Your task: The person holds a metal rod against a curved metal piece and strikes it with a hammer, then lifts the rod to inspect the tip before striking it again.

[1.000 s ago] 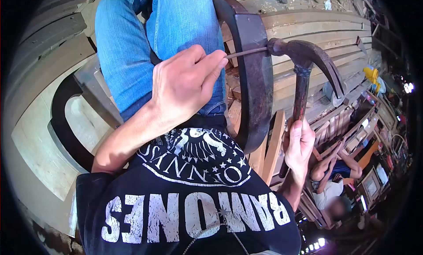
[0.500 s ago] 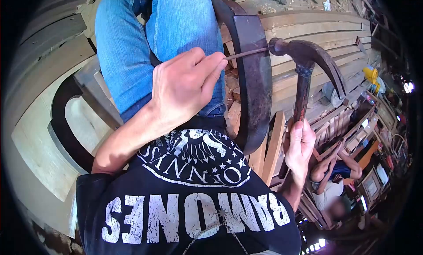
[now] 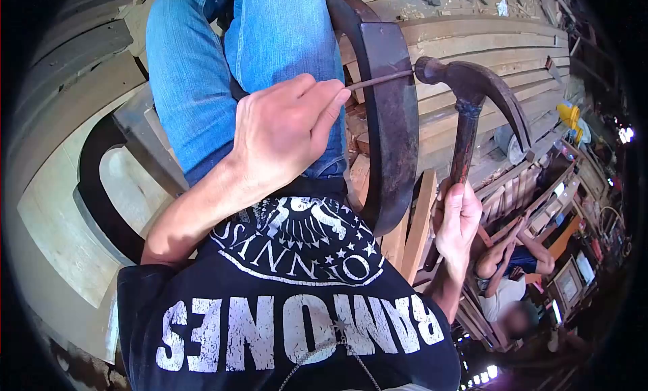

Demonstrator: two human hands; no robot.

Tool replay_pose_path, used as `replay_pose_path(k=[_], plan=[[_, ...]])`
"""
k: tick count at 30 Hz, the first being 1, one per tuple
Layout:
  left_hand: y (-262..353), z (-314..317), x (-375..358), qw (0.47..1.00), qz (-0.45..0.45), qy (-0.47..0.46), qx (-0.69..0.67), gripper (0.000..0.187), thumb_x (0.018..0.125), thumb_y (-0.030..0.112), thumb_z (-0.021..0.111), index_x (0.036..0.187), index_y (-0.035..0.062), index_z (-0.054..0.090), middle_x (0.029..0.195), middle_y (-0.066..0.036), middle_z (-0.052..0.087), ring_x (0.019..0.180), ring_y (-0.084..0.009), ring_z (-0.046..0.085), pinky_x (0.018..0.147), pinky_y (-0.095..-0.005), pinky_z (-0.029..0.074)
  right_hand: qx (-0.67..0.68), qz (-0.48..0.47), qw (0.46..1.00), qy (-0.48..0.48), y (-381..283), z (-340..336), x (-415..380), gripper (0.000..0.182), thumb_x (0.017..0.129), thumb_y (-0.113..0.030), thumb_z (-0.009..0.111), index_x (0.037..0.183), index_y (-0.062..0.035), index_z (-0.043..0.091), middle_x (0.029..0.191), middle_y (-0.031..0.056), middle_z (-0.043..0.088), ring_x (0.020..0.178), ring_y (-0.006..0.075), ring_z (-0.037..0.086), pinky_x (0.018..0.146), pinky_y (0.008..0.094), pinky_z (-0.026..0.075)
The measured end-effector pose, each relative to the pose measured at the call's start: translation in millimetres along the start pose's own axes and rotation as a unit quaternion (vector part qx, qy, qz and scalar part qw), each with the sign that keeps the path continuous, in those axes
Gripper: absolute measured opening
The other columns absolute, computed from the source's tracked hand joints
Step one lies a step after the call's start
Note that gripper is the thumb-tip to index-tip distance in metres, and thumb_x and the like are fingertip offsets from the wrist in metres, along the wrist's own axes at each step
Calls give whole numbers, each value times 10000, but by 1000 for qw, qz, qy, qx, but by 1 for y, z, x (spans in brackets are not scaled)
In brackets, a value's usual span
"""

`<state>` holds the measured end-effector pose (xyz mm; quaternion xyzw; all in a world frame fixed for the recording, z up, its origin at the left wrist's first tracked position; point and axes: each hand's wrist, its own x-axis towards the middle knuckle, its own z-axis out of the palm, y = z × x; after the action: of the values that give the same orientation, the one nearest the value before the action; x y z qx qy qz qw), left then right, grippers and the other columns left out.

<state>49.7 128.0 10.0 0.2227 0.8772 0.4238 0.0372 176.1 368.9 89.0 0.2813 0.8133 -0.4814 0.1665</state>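
Observation:
My left hand [image 3: 287, 131], fingers closed, pinches a thin brown rod [image 3: 381, 80] above my jeans. The rod points right, crossing over the top face of a thick, dark, curved piece [image 3: 391, 141] beside my right thigh. Its far end is right at the striking face of a claw hammer [image 3: 472, 87]. My right hand [image 3: 460, 219] is wrapped around the lower part of the hammer's dark, worn handle, with the head up and the claw curving to the right. The rod's near end is hidden in my left hand.
Long wooden boards [image 3: 486, 53] lie side by side beyond the dark piece. Another dark curved piece [image 3: 91, 165] stands at my left. Cut wood pieces [image 3: 420, 222] are near my right hand. A person [image 3: 509, 283] sits at the lower right among wooden frames.
Both hands stay almost in place. The rod and the hammer head have shifted very slightly; the rod's end is still at the hammer face.

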Motion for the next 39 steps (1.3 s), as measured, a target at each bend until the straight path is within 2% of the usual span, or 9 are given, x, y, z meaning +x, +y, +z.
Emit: replay_pose_path(k=[2,9,12,17,22,26,28,31,39], plan=[[4,-3,1,1000,-11,-11,-3,68,855,72,679,904,25,683,614,-73,531,487,-225,528,446,-333,405,-10,9,1000,-21,0,-3,0,368,1021,-362,456,880,-33,541,584,-55,423,524,24,392,482,224,314],[10,-4,3,1000,-13,-21,-5,50,860,65,669,881,20,678,612,-84,560,495,-230,552,450,-335,415,-31,-9,999,1,1,-2,1,370,1024,-360,449,889,-31,551,576,-63,414,506,25,379,466,225,308],[12,-9,2,999,-24,-26,-8,52,864,63,663,869,13,676,611,-92,570,497,-236,563,453,-338,420,2,-6,1000,-9,0,-2,0,366,1023,-355,452,876,-35,550,567,-58,416,497,28,386,461,234,313],[17,-17,1,998,-57,-31,0,63,865,61,658,838,6,673,609,-105,581,497,-247,573,459,-330,428,-34,-28,998,-34,0,-2,2,349,1021,-327,466,831,-40,520,548,-54,432,483,36,413,454,237,320],[18,-20,2,997,-59,-42,12,63,864,59,658,832,7,675,611,-104,591,497,-247,580,456,-327,429,-4,-28,999,-19,-8,2,4,361,1021,-300,468,769,-44,499,529,-52,432,466,31,406,439,235,315],[17,-20,2,997,-60,-53,23,65,862,65,661,834,10,679,610,-105,595,492,-252,581,451,-327,430,-54,-42,997,-25,-4,-2,6,354,1021,-295,467,778,-40,505,527,-50,432,464,34,398,438,234,314],[18,-22,3,996,-59,-54,28,68,863,69,662,834,11,680,611,-104,597,494,-253,582,450,-328,431,3,-37,999,-27,-7,1,5,361,1030,-358,431,817,-75,501,557,-85,385,438,1,335,399,187,233],[19,-21,4,997,-58,-50,21,74,865,77,662,835,13,683,617,-105,602,498,-254,585,450,-330,432,-50,-54,997,-36,-4,-1,7,355,1027,-362,439,822,-77,493,568,-86,382,445,2,340,399,188,238],[16,-22,5,995,-70,-65,12,80,868,85,664,844,13,688,634,-109,618,505,-252,594,455,-324,435,-61,-61,996,-37,-8,0,8,352,1026,-354,445,810,-80,487,579,-82,385,446,5,341,399,193,246]])
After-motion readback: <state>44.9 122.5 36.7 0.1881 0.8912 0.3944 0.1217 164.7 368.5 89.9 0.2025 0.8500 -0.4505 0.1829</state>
